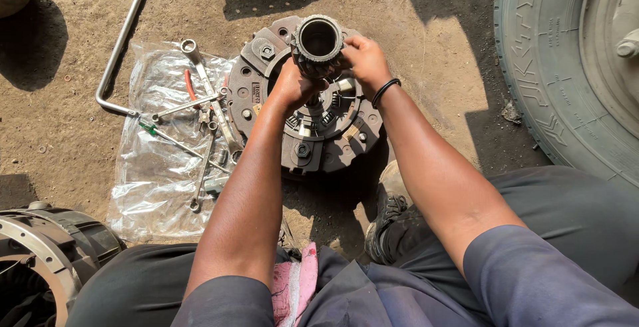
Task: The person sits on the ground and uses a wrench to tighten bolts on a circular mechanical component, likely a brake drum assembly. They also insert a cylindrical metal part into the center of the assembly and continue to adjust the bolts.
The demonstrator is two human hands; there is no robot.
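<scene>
The work went on outdoors on bare, sunlit dirt (80, 134), with a large tyre (566, 80) at the right, a clear plastic sheet (156, 187) strewn with wrenches (206, 100) at the left, and a round metal housing (40, 254) in the lower left corner. A round clutch plate (303, 144) lay flat on the ground just beside the sheet, and a hollow metal sleeve (319, 42) stood upright over its middle. The left hand (293, 87) and the right hand (365, 60) were both closed around the sleeve, one on each side.
</scene>
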